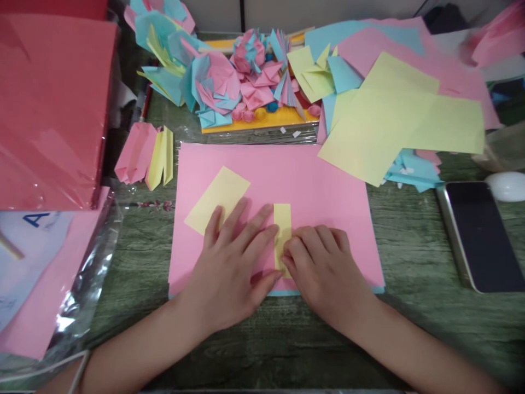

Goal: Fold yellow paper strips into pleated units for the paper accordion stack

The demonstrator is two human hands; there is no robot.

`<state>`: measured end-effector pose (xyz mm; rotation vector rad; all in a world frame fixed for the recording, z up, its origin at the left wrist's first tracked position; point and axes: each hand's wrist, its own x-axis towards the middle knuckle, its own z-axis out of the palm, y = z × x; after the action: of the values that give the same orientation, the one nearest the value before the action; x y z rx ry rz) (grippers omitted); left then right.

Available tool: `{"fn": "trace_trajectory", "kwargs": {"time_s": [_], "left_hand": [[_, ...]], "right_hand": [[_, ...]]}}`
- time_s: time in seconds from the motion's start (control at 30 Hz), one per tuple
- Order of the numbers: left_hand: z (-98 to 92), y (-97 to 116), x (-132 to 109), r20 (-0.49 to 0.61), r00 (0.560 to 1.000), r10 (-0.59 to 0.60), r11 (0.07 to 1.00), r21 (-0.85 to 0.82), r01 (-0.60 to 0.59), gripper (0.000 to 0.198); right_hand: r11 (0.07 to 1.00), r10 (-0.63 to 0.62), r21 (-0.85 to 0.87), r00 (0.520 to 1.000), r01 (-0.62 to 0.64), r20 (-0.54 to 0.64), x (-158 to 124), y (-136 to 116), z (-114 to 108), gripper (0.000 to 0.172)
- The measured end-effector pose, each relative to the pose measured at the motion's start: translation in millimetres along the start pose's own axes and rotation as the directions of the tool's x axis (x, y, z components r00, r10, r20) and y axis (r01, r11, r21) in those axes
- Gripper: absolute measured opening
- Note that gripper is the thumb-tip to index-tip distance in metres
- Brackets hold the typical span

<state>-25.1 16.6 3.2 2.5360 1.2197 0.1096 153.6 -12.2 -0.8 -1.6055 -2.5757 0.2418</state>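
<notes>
From the head view, a narrow yellow paper strip point(282, 216) lies upright in the near middle of a pink paper sheet point(320, 175), between the two hands. The left hand point(232, 265) is spread open, palm down, holding nothing in its grasp; its index finger and thumb reach the strip's left edge, probably to keep it from sliding. Its outer fingers overlap the near edge of a yellow paper rectangle point(225, 191), lying slanted to the left. The right hand point(326, 268) is curled, thumb and forefinger together at the strip's right edge, as if to press or pinch there; I cannot tell whether it has hold of the paper.

The pink sheet, with blue paper showing under its near edge, seems to serve as a smooth base on the wooden table point(141, 273). Folded paper flowers point(217, 76) are heaped at the far side, and loose yellow sheets point(381, 120) at the far right, perhaps to leave elbow room. A smartphone point(484, 235) lies to the right.
</notes>
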Motion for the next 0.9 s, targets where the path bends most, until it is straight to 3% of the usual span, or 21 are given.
{"fn": "trace_trajectory", "kwargs": {"time_s": [0.3, 0.57, 0.9], "left_hand": [[1.1, 0.5, 1.3, 0.009, 1.0, -0.002, 1.0, 0.021, 0.001, 0.051], [0.1, 2.3, 0.1, 0.016, 1.0, -0.02, 0.999, 0.038, 0.019, 0.05], [0.5, 2.3, 0.2, 0.019, 1.0, -0.016, 0.999, 0.047, 0.015, 0.051]], "right_hand": [[1.0, -0.003, -0.006, 1.0, 0.003, -0.005, -1.0, 0.2, 0.7, 0.01], [1.0, -0.018, 0.015, 0.999, 0.017, 0.046, 0.8, 3.1, -4.6, 0.019], [0.998, -0.034, 0.054, 0.997, 0.031, 0.062, 2.1, 5.2, -10.0, 0.016]]}}
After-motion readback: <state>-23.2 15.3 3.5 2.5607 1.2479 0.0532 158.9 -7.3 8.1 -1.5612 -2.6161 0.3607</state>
